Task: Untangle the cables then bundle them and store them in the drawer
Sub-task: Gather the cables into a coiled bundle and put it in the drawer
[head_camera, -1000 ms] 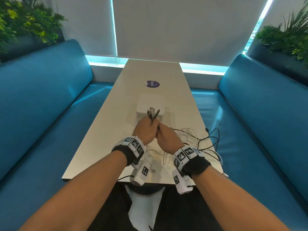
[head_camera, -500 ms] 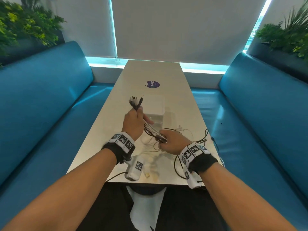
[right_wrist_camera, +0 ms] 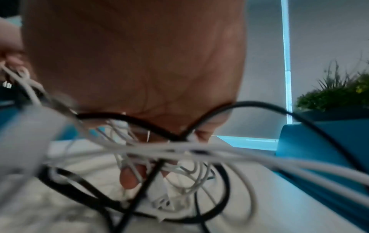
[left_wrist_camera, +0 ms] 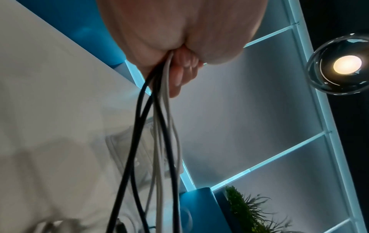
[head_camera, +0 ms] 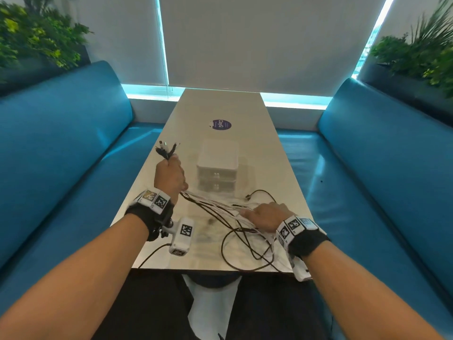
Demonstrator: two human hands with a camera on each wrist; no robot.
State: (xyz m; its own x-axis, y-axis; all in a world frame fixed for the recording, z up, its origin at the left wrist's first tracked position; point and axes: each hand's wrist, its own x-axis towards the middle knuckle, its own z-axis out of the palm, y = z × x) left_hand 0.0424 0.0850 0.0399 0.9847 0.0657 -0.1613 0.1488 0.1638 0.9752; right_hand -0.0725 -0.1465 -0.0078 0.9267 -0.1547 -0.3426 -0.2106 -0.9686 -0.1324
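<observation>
Several black and white cables (head_camera: 213,207) stretch across the near part of the table (head_camera: 220,106). My left hand (head_camera: 169,177) grips them in a fist near their plug ends (head_camera: 166,148), raised above the table's left side. In the left wrist view the cables (left_wrist_camera: 159,141) hang from the left hand (left_wrist_camera: 179,47). My right hand (head_camera: 264,214) lies low near the right edge, its fingers curled through the strands. The right wrist view shows the right hand (right_wrist_camera: 129,63) amid blurred cables (right_wrist_camera: 179,149). Loose loops (head_camera: 245,251) trail to the near edge. A small white drawer unit (head_camera: 218,165) stands mid-table, its drawers closed.
A purple round sticker (head_camera: 221,124) lies beyond the drawer unit. Blue padded benches (head_camera: 61,155) flank the narrow table on both sides. Plants (head_camera: 36,38) stand behind the bench backs. A closed blind covers the far window.
My hands have drawn apart. The left went left and away with the plug ends, and the right slid along the cables toward the near right, stretching the strands between them.
</observation>
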